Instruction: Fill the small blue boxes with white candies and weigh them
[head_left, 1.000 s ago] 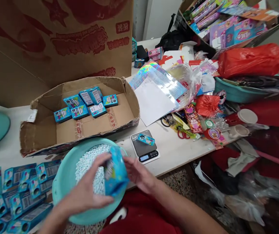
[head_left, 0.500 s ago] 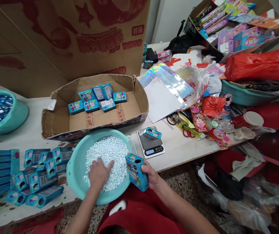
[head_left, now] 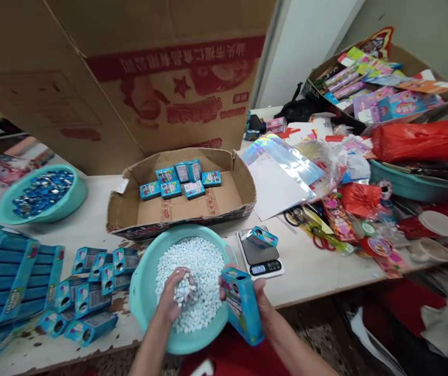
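My left hand (head_left: pixel 173 295) is cupped round a heap of small white candies, just above the candies (head_left: pixel 198 313) that fill the bottom of a turquoise basin (head_left: pixel 142 300). In my right hand (head_left: pixel 262 295) is a blue candy box (head_left: pixel 243 303), tilted, with a dark round hole in its top. The box stands at the basin's right rim. Behind it, a digital kitchen scale (head_left: pixel 261 253) carries another blue box (head_left: pixel 265 236) lying on its plate. Its display is lit, but I cannot read the figures surely.
A low cardboard tray (head_left: pixel 224 196) holds several blue boxes. More blue boxes (head_left: pixel 92 297) stand at left, near a turquoise tub (head_left: pixel 78 193) of shiny blue packets. Papers (head_left: pixel 276 188), scissors (head_left: pixel 321 241) and a cup (head_left: pixel 429 250) crowd the right. A large carton (head_left: pixel 161 68) rises behind.
My left hand has gone from lying spread on the candies to lifting a handful of them. My right hand still holds the blue box, now tilted more. The camera view has shifted.
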A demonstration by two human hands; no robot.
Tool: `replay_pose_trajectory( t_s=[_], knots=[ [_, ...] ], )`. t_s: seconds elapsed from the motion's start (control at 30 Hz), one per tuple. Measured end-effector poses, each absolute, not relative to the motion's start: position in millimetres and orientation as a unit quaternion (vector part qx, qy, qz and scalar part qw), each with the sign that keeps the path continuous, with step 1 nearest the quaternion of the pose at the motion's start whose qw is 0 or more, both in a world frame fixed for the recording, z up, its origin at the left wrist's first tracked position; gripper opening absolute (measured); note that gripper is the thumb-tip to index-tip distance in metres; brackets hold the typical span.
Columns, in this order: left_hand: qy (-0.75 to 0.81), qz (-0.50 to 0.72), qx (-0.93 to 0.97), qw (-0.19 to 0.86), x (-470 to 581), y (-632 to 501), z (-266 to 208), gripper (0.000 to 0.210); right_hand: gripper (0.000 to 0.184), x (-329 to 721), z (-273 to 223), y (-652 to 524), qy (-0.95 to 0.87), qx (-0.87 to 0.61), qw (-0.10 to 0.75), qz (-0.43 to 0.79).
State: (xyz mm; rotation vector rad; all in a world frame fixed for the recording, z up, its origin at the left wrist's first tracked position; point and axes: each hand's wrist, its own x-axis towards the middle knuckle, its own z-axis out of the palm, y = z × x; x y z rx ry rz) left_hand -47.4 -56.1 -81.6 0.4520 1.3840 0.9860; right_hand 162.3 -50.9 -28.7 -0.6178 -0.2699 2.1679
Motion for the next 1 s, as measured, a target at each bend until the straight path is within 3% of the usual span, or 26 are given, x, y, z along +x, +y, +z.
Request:
replay_pose_trajectory(
  t_s=[0.13,0.23,0.4,0.53,0.67,0.8,1.0],
  knots=[
    [0.522,0.492,-0.02,0.697,-53.6,-53.8,-71.7,0.027,0.061,165.0,-35.8,-44.3,-0.084,-0.295,0.415,0.856],
    [0.476,0.523,-0.076,0.703,-53.1,-52.0,-73.0,0.025,0.049,166.8,-37.3,-42.5,-0.109,-0.34,0.423,0.833],
    [0.438,0.539,-0.135,0.706,-54.9,-52.0,-70.3,0.028,0.045,164.2,-33.3,-39.2,-0.223,-0.411,0.4,0.788],
    [0.429,0.581,-0.087,0.686,-54.2,-47.7,-35.0,0.029,0.045,151.5,-27.6,-36.4,-0.395,-0.509,0.379,0.664],
    [0.417,0.659,0.005,0.626,-43.3,-39.2,7.2,0.026,0.031,126.4,-19.0,-40.4,-0.585,-0.529,0.342,0.511],
    [0.444,0.709,0.032,0.547,-30.7,-33.4,16.6,0.027,0.029,105.7,-12.0,-47.7,-0.652,-0.505,0.319,0.467],
    [0.479,0.703,0.103,0.516,-26.9,-33.5,9.9,0.026,0.025,100.0,-12.3,-45.0,-0.691,-0.491,0.296,0.44]
  ],
)
